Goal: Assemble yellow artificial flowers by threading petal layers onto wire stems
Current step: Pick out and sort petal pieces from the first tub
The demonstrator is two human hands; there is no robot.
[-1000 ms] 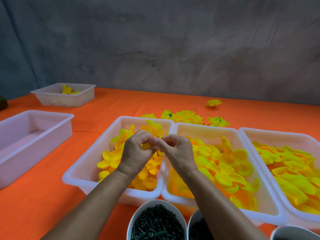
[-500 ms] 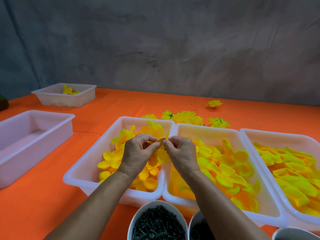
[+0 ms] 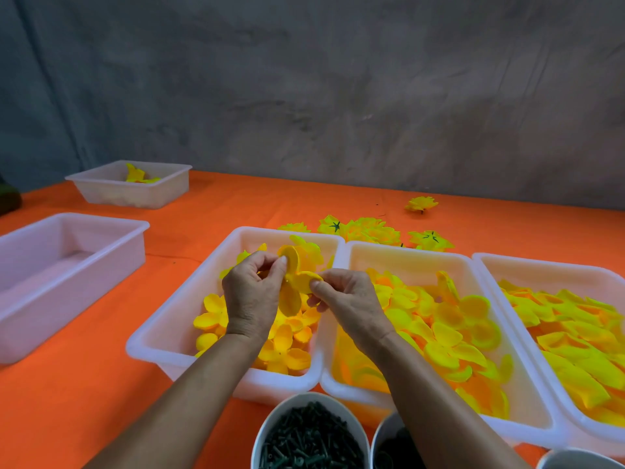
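Hands meet above the leftmost of three white bins: your left hand [image 3: 252,292] and right hand [image 3: 348,299] each pinch a petal of one yellow petal layer [image 3: 293,282] between thumb and fingertips, holding it over the bin of petals [image 3: 162,336]. Finished flowers [image 3: 367,230] lie on the orange table [image 3: 84,401] beyond. A bowl of dark stems [image 3: 309,438] sits nearest you.

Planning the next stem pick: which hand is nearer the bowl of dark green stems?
Right. The right hand is up and just right of the bowl of dark green stems; the left hand is farther up-left.
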